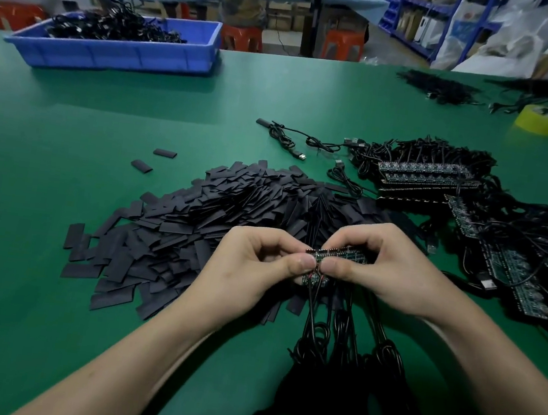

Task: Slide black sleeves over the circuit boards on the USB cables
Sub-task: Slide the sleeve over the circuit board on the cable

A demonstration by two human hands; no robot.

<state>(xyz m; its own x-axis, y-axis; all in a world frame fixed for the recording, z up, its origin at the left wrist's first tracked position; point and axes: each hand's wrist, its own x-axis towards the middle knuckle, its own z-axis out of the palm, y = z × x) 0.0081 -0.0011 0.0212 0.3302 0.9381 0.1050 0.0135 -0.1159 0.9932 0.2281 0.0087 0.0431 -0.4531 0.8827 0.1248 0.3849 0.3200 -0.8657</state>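
Left hand (252, 263) and right hand (379, 268) both pinch a strip of circuit boards (336, 254). Its cables (346, 337) dangle beside the black sleeves (194, 228)

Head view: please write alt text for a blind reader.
The left hand and right hand pinch a strip of circuit boards, its black cables hanging toward the viewer. A heap of black sleeves lies beyond on the green table, more board strips at right.

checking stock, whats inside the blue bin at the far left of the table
A tangled heap of black cables lies in the blue bin, rising above its rim. The near wall hides the heap's lower part and the bin floor, so anything beneath cannot be seen.
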